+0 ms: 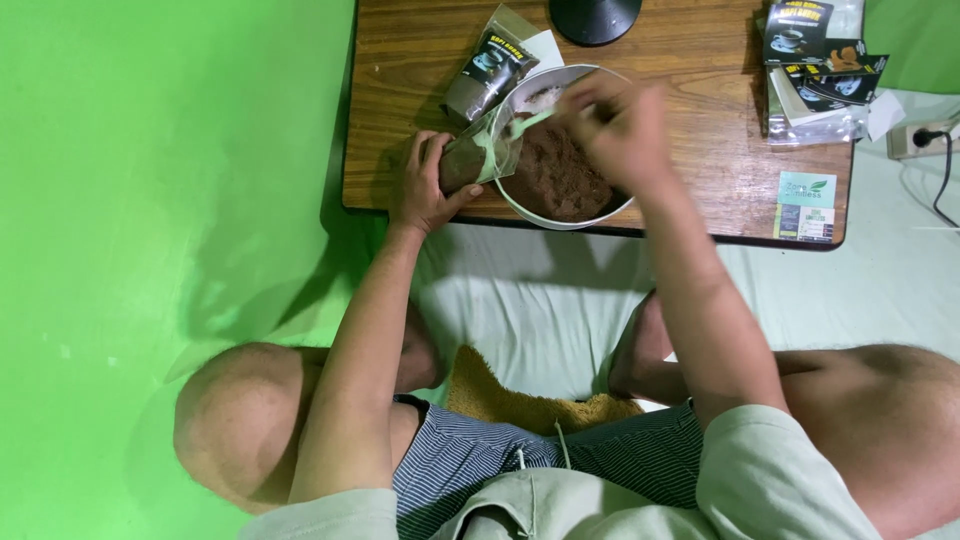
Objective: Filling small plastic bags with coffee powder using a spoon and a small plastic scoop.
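Observation:
My left hand grips a clear pouch partly filled with brown powder, held at the left rim of a white bowl. The bowl holds a heap of brown powder. My right hand is over the bowl, closed on a pale green spoon whose tip points into the pouch's mouth. The hand looks blurred.
A low wooden table bears the bowl. A filled dark pouch lies behind the bowl, a stack of dark pouches at the right end, a black round base at the back, a label card near the front right corner. A power plug lies at the right.

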